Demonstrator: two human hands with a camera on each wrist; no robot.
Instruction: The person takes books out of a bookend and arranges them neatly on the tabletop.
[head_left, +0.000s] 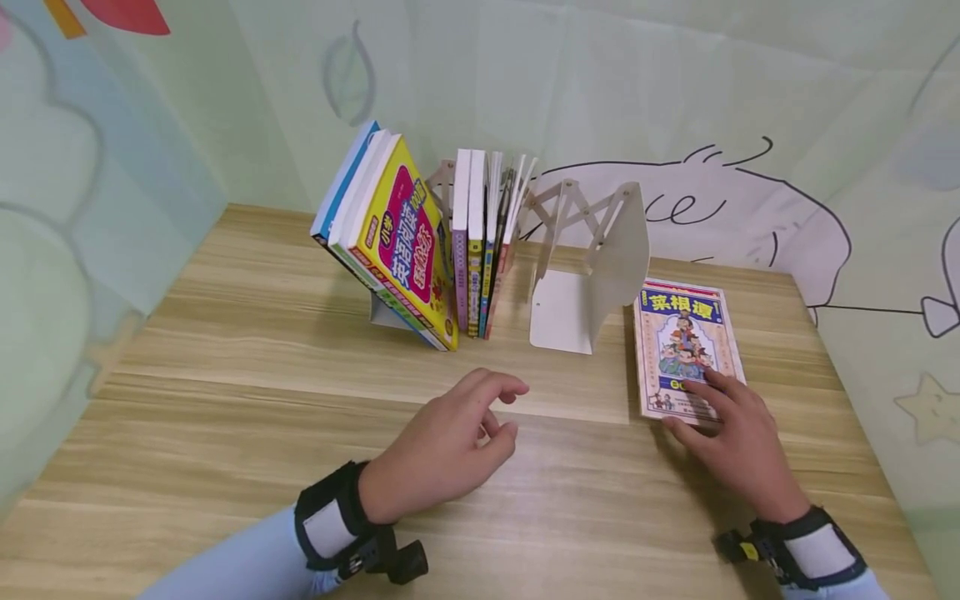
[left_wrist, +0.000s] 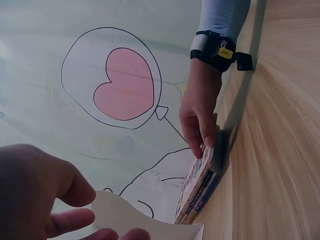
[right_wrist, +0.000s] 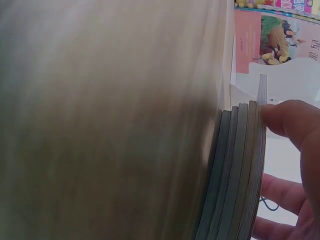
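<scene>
My right hand (head_left: 738,437) rests on a book with a blue-and-pink cover (head_left: 682,346), the top one of a flat stack at the right. Its fingertips touch the cover, and the thumb (right_wrist: 282,117) lies at the edge of that top book. Seen edge-on in the right wrist view, several books (right_wrist: 232,170) lie under it. My left hand (head_left: 442,446) hovers over the table in front of the bookend, fingers loosely bent, with nothing in it.
An expandable white metal bookend (head_left: 562,312) stands at the back. Its left part holds upright books (head_left: 468,250), with thick ones, including a yellow book (head_left: 408,242), leaning left. The wooden table (head_left: 225,417) meets a printed curtain (head_left: 465,75) behind.
</scene>
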